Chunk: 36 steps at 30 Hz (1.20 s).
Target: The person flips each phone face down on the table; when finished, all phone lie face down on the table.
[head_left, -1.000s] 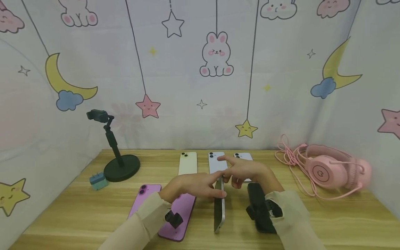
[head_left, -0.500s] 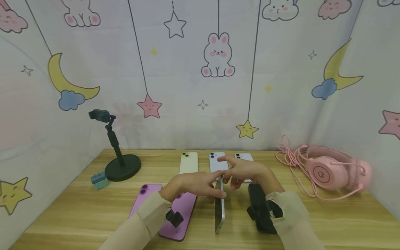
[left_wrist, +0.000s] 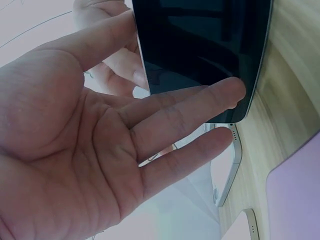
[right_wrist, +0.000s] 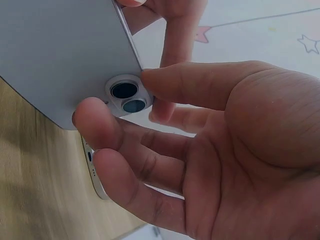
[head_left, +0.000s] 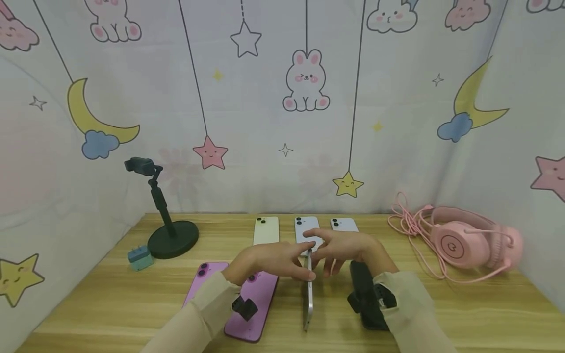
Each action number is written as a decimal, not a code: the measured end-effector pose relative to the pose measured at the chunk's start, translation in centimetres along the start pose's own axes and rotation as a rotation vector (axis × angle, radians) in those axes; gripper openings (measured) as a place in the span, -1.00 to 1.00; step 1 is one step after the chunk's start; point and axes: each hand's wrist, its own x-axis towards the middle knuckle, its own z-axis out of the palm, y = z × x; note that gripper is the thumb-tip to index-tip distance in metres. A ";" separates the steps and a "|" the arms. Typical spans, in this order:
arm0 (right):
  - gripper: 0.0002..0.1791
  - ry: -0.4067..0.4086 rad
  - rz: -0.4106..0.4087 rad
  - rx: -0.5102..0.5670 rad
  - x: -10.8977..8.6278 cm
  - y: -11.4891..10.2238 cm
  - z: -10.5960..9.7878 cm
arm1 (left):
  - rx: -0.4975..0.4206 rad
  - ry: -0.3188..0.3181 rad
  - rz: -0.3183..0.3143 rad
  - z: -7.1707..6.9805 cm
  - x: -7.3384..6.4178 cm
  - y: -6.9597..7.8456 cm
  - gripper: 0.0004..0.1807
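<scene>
1. Head view: the silver-edged smartphone stands on its long edge on the wood-grain surface, its narrow side turned up, just below the middle of the view; the left hand holds it from 9 o'clock, thumb over the upper edge; the right hand holds its far end from 1 o'clock, index finger extended. Around that phone, a yellow phone lies at 11 o'clock, a pale blue phone at 12, a white phone at 1; two purple phones lie towards 9, partly under the left arm; a black object, half covered by the right wrist, is at 3; a pink headset rests between 2 and 3; a black stand is near 10, with a blue-green plug adapter just beside its base at 8 o'clock.

2. Left wrist view: the dark screen fills 12 to 1 o'clock; the left fingers reach nearly straight across it, spread a little, the thumb at its edge.

3. Right wrist view: the pale back shows two camera lenses towards 10 o'clock; the right thumb meets the corner beside them, the other fingers bent, narrowly spaced, against the lower edge.
</scene>
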 end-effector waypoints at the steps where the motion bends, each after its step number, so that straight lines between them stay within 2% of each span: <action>1: -0.14 -0.006 0.004 -0.001 0.0 0.0 0.0 | 0.001 0.001 -0.002 0.0 -0.1 0.0 -0.08; 6: -0.15 -0.029 0.038 0.008 0.1 0.3 0.1 | -0.016 -0.018 0.000 -0.2 -0.2 0.0 -0.12; 11: -0.14 -0.051 0.060 -0.001 0.3 0.5 0.3 | -0.033 -0.050 0.030 -0.4 -0.2 -0.1 -0.15; 19: -0.13 -0.068 0.065 -0.002 0.4 0.6 0.5 | 0.034 -0.064 0.094 -0.7 -0.3 -0.3 -0.19; 25: -0.13 -0.081 0.063 0.006 0.6 0.5 0.6 | 0.111 -0.043 0.097 -0.9 -0.6 -0.3 -0.25; 36: -0.11 -0.078 0.057 0.015 0.6 0.4 0.6 | 0.096 -0.070 0.112 -1.3 -1.0 -0.3 -0.32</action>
